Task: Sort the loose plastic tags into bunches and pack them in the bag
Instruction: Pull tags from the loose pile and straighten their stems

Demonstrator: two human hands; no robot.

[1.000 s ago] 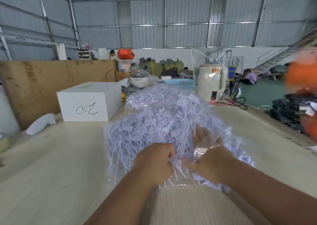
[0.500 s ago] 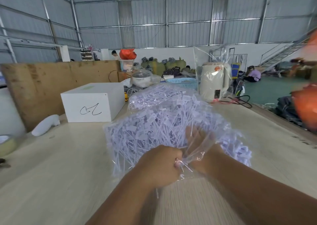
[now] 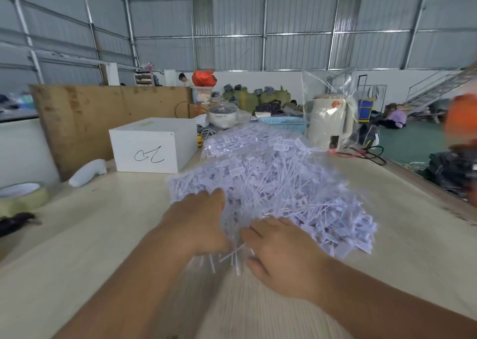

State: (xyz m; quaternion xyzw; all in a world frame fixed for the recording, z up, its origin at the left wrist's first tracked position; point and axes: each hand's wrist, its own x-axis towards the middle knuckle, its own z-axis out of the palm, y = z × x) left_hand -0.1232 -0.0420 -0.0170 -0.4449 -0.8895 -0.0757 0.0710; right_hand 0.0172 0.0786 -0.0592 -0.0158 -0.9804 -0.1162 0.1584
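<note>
A big heap of pale lilac plastic tags [image 3: 273,183] lies on the light wooden table [image 3: 77,248], wrapped in a thin clear plastic bag whose film is hard to make out. My left hand [image 3: 201,225] presses on the heap's near left side, fingers curled into the tags. My right hand [image 3: 278,251] rests on the near edge with its fingers closed around the tag stems and the bag. A few white stems [image 3: 232,256] stick out between my two hands. A second clear bag of tags [image 3: 237,138] lies behind the heap.
A white box [image 3: 152,145] with a scribble stands at the back left, a white bottle [image 3: 87,173] and a tape roll [image 3: 23,196] further left. A cream kettle [image 3: 330,121] in plastic, a blue basket [image 3: 284,124] and cables [image 3: 366,154] sit behind. The table edge runs down the right.
My left hand has moved up and forward onto the heap's left side. My right hand has come out from under the bag film and now lies on the near edge. The view has shifted.
</note>
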